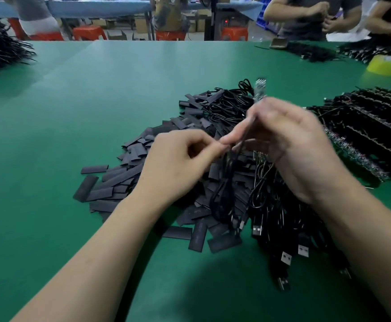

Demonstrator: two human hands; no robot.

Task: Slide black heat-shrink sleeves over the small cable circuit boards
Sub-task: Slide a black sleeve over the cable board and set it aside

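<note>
Two pinching grips, left hand (pixel 178 163) and right hand (pixel 289 145), hold one black cable (pixel 225 182) above one sleeve heap (pixel 110 191)

We can read the big letters "OWN" on a brown shirt (pixel 166 10), far behind the green table (pixel 96 89). The picture's top edge cuts them off.

Green table (pixel 73 112) w/ sleeve pile (pixel 110 189), USB cables (pixel 273 219)

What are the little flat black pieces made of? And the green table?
Sleeves: probably thin plastic or rubber tubing, matte dark grey-black, lying flattened and creased. Table: seems to be a smooth green mat, likely rubber or vinyl, with a soft sheen from the lights.
</note>
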